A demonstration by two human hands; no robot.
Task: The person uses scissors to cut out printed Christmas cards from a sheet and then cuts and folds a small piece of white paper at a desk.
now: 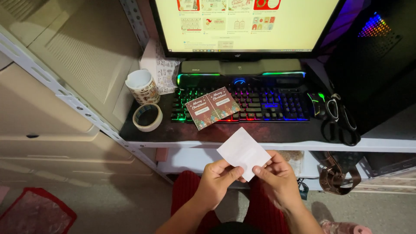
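A small white square card [242,150] is held up in front of the desk edge, tilted like a diamond. My left hand [216,182] pinches its lower left edge with thumb and fingers. My right hand [279,180] pinches its lower right corner. Above them, two dark red printed greeting cards [212,107] lie side by side on the left part of a backlit keyboard [260,104].
A roll of tape [147,117] and a patterned mug [142,86] stand at the desk's left. Black scissors [340,123] and a mouse [316,103] lie at the right. A monitor [242,24] and speaker bar [240,68] stand behind. A red mat [37,212] lies on the floor at left.
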